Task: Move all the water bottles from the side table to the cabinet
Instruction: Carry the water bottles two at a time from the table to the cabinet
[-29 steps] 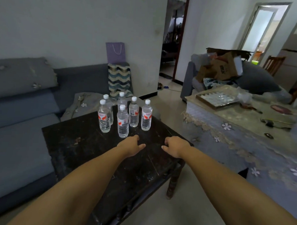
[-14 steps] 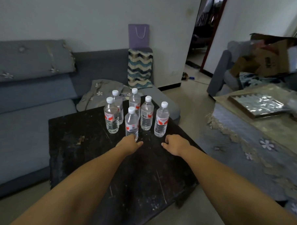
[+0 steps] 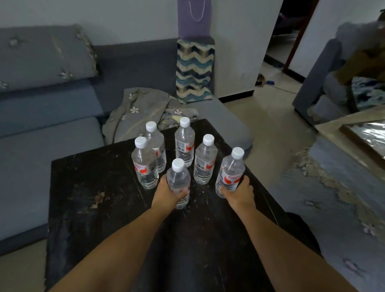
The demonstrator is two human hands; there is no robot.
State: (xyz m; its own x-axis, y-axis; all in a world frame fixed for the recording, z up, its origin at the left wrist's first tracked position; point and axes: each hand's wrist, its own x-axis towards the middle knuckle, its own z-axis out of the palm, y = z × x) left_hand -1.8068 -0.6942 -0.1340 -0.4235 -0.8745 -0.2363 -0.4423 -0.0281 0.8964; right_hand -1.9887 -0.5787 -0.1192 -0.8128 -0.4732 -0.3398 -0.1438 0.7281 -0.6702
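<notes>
head view | left hand (image 3: 166, 194) grips nearest bottle (image 3: 178, 182) | right hand (image 3: 238, 193) grips rightmost bottle (image 3: 230, 173), fingers hidden behind

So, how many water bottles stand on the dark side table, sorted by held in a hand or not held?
Held water bottles: 2, one in the left hand at, one in the right hand at.
Free water bottles: 4, at.
Total: 6.

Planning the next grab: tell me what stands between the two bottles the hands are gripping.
In the head view, only bare dark side table lies directly between the left-hand bottle and right-hand bottle; another bottle stands just behind that gap.
</notes>
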